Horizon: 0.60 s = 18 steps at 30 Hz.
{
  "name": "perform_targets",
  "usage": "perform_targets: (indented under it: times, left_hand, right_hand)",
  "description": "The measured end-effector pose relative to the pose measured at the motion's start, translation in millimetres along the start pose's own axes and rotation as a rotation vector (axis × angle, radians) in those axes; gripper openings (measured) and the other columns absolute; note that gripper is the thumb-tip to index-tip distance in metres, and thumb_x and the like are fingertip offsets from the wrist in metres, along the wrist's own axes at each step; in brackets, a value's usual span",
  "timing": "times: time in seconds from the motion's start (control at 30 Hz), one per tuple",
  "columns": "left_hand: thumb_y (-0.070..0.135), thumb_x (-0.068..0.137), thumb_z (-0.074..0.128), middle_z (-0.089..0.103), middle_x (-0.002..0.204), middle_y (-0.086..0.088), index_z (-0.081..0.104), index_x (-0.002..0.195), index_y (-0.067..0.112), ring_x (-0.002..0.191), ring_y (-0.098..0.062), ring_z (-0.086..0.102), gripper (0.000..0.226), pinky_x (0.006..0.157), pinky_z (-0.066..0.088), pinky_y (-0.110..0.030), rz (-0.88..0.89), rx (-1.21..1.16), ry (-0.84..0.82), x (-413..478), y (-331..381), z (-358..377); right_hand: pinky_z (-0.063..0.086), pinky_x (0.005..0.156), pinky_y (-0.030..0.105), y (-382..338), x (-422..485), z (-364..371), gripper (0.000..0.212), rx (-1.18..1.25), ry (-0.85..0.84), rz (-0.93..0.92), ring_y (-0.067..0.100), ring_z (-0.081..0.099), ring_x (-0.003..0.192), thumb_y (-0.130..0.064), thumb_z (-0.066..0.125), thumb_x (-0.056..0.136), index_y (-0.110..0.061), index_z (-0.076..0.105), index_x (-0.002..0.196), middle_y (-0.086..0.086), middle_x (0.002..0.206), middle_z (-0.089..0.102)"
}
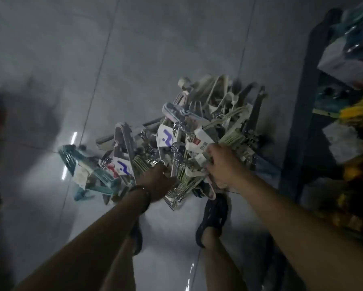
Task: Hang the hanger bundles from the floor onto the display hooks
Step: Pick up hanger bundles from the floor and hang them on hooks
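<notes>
On glossy gray tile floor (134,49) by shelf rack (302,122): hanger bundles (187,127) w/ both hands

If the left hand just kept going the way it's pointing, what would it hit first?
The left hand already reaches into the pile of hanger bundles. Going straight on, it would likely meet the pale wire hangers right ahead of its fingers, though blur hides exact contact.

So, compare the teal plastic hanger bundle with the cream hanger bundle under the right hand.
The teal plastic hanger bundle lies at the pile's left edge, untouched; the cream hanger bundle lies on the right, with the right hand on it. Teal is darker, cream pale. Both rest on the grey tiled floor.
</notes>
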<state>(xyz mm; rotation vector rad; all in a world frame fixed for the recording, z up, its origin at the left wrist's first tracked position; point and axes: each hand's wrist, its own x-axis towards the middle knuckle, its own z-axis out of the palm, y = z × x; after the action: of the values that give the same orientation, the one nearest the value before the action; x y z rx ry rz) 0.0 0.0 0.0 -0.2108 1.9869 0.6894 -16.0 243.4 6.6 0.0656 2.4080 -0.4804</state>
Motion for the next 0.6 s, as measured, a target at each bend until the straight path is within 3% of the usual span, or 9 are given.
perform_targets:
  times: [0.07,0.17,0.33,0.4,0.5,0.6]
  left_hand:
    - [0.035,0.099,0.070,0.070,0.129,-0.013,0.052,0.140,0.014,0.110,-0.032,0.067,0.050,0.096,0.057,-0.043,-0.110,-0.153,0.102,27.8,-7.6,37.3]
    - [0.032,0.096,0.073,0.065,0.136,-0.013,0.049,0.146,0.015,0.114,-0.031,0.064,0.058,0.097,0.058,-0.044,-0.129,-0.256,0.116,51.6,-15.4,91.4]
    - [0.039,0.094,0.076,0.048,0.159,-0.007,0.038,0.160,0.024,0.142,-0.032,0.050,0.077,0.113,0.048,-0.051,-0.071,-0.360,0.158,72.4,-19.6,132.7]
    - [0.041,0.095,0.075,0.043,0.164,-0.006,0.032,0.164,0.027,0.148,-0.033,0.044,0.082,0.118,0.044,-0.050,-0.028,-0.349,0.145,76.0,-16.6,138.9]
    - [0.042,0.095,0.076,0.043,0.165,-0.005,0.029,0.165,0.029,0.148,-0.030,0.045,0.086,0.118,0.044,-0.049,0.012,-0.384,0.122,74.5,-14.9,133.6]
    - [0.033,0.093,0.079,0.055,0.155,-0.005,0.045,0.157,0.025,0.140,-0.029,0.055,0.073,0.113,0.049,-0.049,0.007,-0.404,0.126,70.1,-19.4,117.0]
  right_hand:
    - [0.049,0.099,0.047,16.6,36.7,13.0,0.046,-0.185,-0.025,-0.079,0.034,0.051,0.121,-0.019,0.075,0.091,-0.019,0.053,0.131,0.012,0.134,0.052]
    - [0.031,0.115,0.053,34.6,73.1,32.2,0.058,-0.426,-0.139,-0.159,0.036,0.034,0.137,-0.022,0.071,0.091,-0.024,0.044,0.142,0.010,0.145,0.040]
    - [0.029,0.111,0.051,58.7,90.1,51.6,0.052,-0.529,-0.078,-0.255,0.032,0.035,0.133,-0.050,0.067,0.095,-0.030,0.048,0.140,0.007,0.141,0.044]
    - [0.029,0.110,0.050,62.3,91.6,51.6,0.052,-0.523,-0.094,-0.273,0.031,0.037,0.133,-0.053,0.063,0.097,-0.030,0.048,0.142,0.005,0.140,0.049]
    - [0.033,0.108,0.045,63.9,82.1,46.0,0.045,-0.501,-0.136,-0.341,0.029,0.041,0.133,-0.052,0.053,0.103,-0.031,0.048,0.143,0.002,0.137,0.053]
    - [0.045,0.094,0.040,64.3,70.0,23.4,0.039,-0.516,-0.086,-0.432,0.024,0.051,0.121,-0.053,0.048,0.106,-0.030,0.055,0.137,-0.002,0.125,0.059]
